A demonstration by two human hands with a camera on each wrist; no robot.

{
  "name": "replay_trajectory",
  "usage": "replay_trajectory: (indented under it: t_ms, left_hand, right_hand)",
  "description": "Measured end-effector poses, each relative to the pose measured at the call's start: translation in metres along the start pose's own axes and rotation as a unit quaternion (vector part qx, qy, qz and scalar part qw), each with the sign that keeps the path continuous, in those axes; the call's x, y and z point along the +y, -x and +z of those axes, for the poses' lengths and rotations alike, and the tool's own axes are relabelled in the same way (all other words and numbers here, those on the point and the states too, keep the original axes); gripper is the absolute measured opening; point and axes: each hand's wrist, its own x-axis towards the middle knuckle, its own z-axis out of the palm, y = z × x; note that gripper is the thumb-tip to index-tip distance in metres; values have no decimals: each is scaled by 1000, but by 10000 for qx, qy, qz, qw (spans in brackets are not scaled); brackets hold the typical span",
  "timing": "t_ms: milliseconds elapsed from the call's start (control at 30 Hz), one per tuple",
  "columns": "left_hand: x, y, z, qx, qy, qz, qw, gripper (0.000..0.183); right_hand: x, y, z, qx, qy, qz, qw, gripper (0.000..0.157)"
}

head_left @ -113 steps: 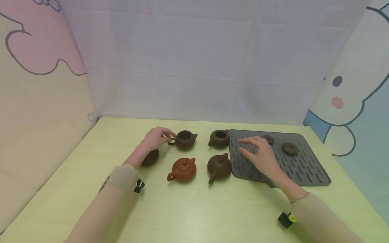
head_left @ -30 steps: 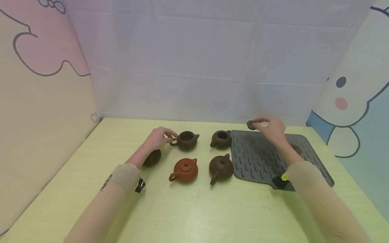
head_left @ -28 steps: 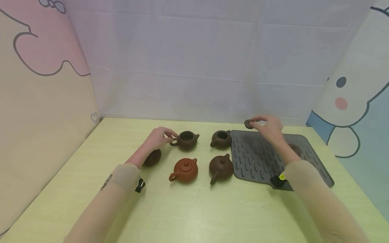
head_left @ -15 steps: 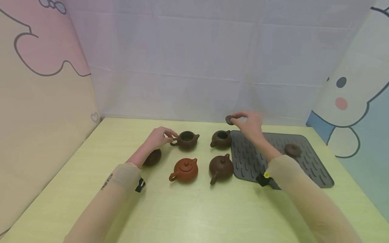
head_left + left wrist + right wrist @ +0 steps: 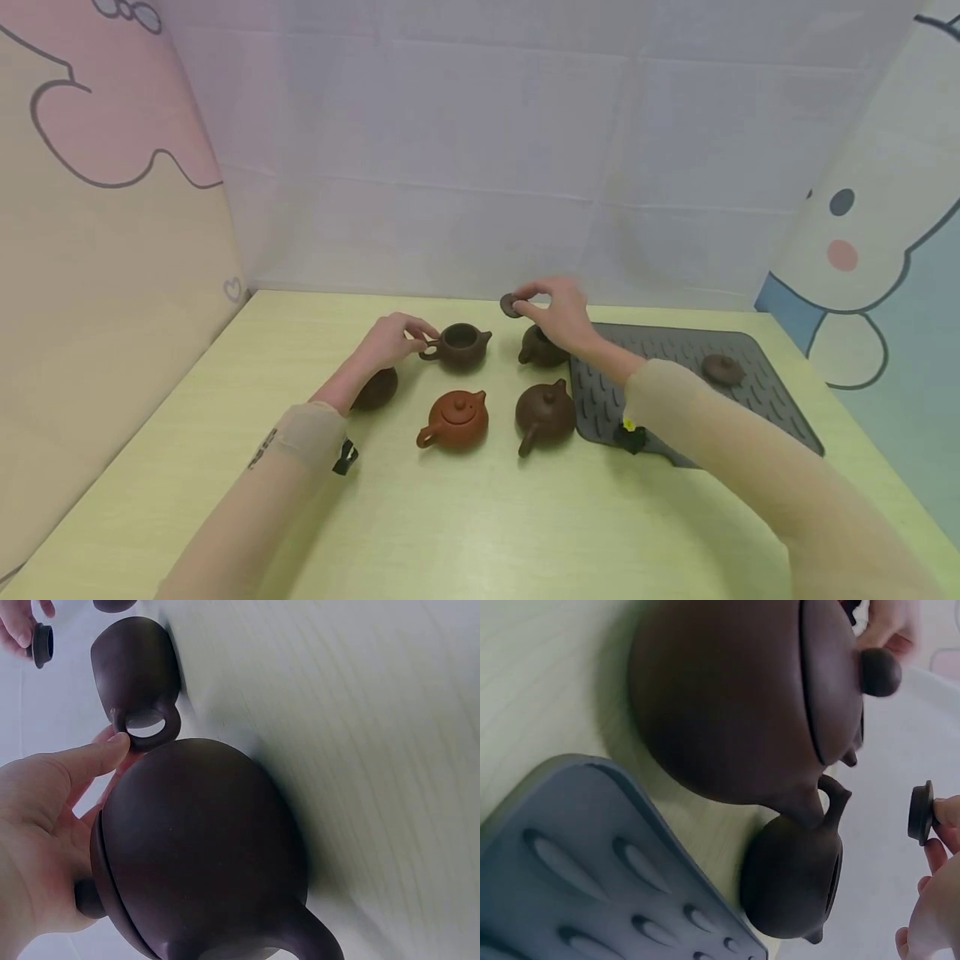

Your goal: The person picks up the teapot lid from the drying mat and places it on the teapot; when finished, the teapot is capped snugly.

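At the back of the table, my left hand (image 5: 386, 340) pinches the handle of a lidless dark brown teapot (image 5: 461, 356). My right hand (image 5: 561, 318) holds a small round dark teapot lid (image 5: 511, 306) in the air, between finger and thumb. That lid (image 5: 920, 813) is tipped on its edge in the right wrist view. It is above and to the right of the teapot I hold, apart from it. Partly hidden under my right hand stands a second lidless dark teapot (image 5: 536, 352). Beneath my left wrist is a lidded dark teapot (image 5: 202, 840).
A reddish lidded teapot (image 5: 458, 421) and a dark lidded teapot (image 5: 545, 414) stand in front. On the right lies a grey ridged mat (image 5: 660, 340) bearing another dark lid (image 5: 722, 369). A pale curtain (image 5: 420, 167) hangs behind the table.
My right hand has picked up the small lid from the mat and carried it left, past the right back teapot. My left hand stays at the teapot handle.
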Motion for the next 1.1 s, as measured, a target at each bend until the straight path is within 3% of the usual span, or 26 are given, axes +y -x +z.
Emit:
replay_trajectory:
  t_ms: [267,567,1100]
  left_hand:
    - [-2,-1,0,31,10,21,10000,25]
    - [-3,-2,2,62,-48,82,9999,25]
    - [-2,1,0,47,-22,78,10000,25]
  right_hand:
    - [-18,-7,19,-433,-33,-208,9988,18]
    - [-31,-11,36,-702,-272,-146,9971,20]
    - [-23,-14,23,-656,-424,-114,9969,21]
